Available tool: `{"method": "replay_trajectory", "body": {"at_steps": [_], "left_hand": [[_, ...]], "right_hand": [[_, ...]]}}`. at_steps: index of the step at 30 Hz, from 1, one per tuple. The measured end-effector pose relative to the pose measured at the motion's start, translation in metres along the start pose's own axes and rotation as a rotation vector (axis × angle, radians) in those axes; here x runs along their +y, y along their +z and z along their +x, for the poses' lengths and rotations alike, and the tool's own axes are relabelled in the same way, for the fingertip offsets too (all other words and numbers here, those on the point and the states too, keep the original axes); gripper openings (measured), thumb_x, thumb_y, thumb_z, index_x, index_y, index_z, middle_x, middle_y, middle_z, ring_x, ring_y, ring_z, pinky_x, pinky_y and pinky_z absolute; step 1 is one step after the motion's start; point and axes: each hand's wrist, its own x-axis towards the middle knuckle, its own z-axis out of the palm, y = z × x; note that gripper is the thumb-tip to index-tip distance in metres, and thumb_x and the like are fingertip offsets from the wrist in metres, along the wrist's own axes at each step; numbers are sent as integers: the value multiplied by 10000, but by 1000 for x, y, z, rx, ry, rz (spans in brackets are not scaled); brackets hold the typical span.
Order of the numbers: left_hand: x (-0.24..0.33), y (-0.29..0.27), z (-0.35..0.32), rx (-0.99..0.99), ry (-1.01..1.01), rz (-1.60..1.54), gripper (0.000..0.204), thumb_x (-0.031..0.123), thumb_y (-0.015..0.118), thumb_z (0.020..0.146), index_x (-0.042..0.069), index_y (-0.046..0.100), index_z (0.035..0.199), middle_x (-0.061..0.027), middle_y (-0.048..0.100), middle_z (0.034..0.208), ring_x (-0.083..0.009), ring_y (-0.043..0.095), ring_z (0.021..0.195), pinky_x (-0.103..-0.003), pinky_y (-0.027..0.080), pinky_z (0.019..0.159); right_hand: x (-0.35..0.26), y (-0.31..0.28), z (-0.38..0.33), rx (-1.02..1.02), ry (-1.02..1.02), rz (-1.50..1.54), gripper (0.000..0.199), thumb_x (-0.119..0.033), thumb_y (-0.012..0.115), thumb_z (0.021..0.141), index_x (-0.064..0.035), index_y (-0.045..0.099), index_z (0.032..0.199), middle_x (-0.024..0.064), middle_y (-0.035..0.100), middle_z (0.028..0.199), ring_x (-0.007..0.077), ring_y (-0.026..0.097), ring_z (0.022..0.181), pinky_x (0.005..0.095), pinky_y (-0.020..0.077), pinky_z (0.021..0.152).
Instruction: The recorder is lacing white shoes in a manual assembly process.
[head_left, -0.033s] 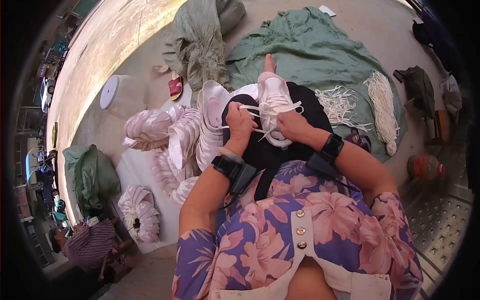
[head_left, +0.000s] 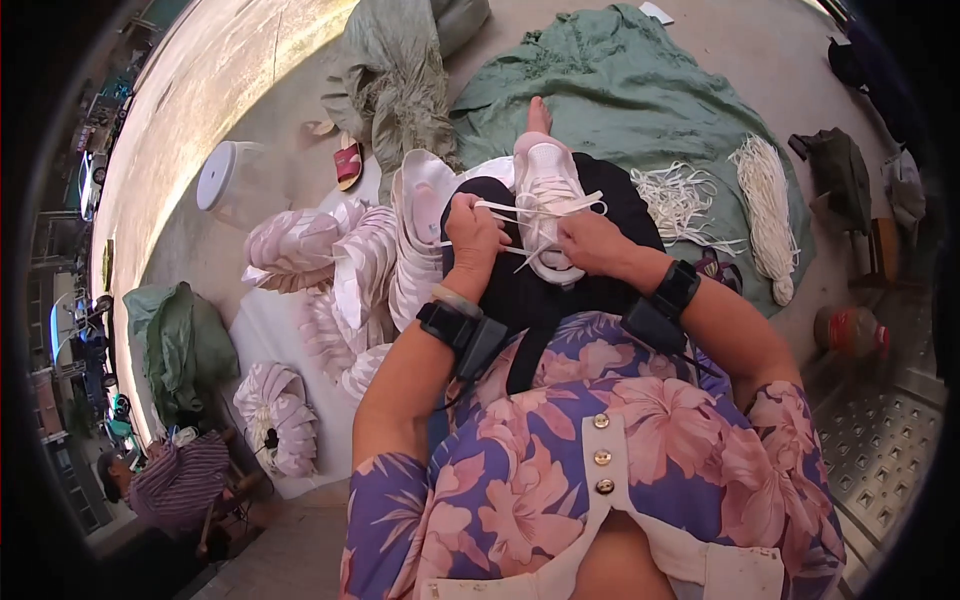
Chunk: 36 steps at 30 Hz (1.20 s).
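Centrally, one pale shoe on the dark lap, white lace stretched to the left hand, whose fingers pinch it, right hand curled against the shoe, fingertips hidden, grip I cannot tell, shoe pieces at left, loose laces on green cloth.

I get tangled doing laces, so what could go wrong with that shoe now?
The lace stretched between the left hand and the pale shoe might slip or twist if the fingers loosen. The shoe rests on the dark-clothed lap, so a hard tug could tip it. The jumbled loose laces on the green cloth might knot together.
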Motion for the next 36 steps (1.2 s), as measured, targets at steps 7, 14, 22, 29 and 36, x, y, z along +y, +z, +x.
{"method": "replay_trajectory", "body": {"at_steps": [7, 14, 22, 29, 36], "left_hand": [[-4, 6, -26, -263, -61, 192, 90, 71, 409, 838, 13, 468, 875, -70, 543, 610, -108, 493, 383, -227, 393, 330], [0, -9, -28, -202, -2, 24, 172, 110, 539, 831, 5, 476, 951, -51, 555, 608, -85, 489, 400, -203, 366, 335], [-13, -63, -13, 1, -60, -77, 78, 126, 518, 870, 52, 524, 890, -15, 556, 645, -42, 469, 431, -155, 357, 374], [-73, -116, 45, 198, 156, 529, 252, 145, 566, 770, 16, 553, 987, -103, 613, 813, -201, 605, 722, -318, 480, 643], [-79, -121, 81, 132, 183, 1123, 478, 192, 561, 714, 55, 505, 1168, -191, 523, 1161, -350, 489, 1079, -407, 361, 941]], "right_hand": [[11, -52, -70, -254, 135, 276, 132, -121, 496, 785, -8, 531, 727, 151, 556, 578, 300, 551, 463, 370, 455, 520], [-45, -92, -88, 39, -319, 714, 123, -13, 543, 811, -34, 616, 908, 72, 599, 752, 193, 561, 625, 286, 445, 575], [-138, -149, -98, 11, -941, 1393, 104, -44, 554, 835, 6, 644, 845, 166, 603, 795, 221, 588, 592, 269, 462, 519], [-126, -135, -107, -116, -813, 1413, 102, -39, 563, 809, 4, 648, 845, 165, 605, 809, 225, 589, 613, 269, 461, 543], [-121, -124, -94, -176, -654, 1390, 107, -33, 572, 782, 1, 652, 845, 164, 608, 823, 229, 590, 634, 269, 460, 567]]}}
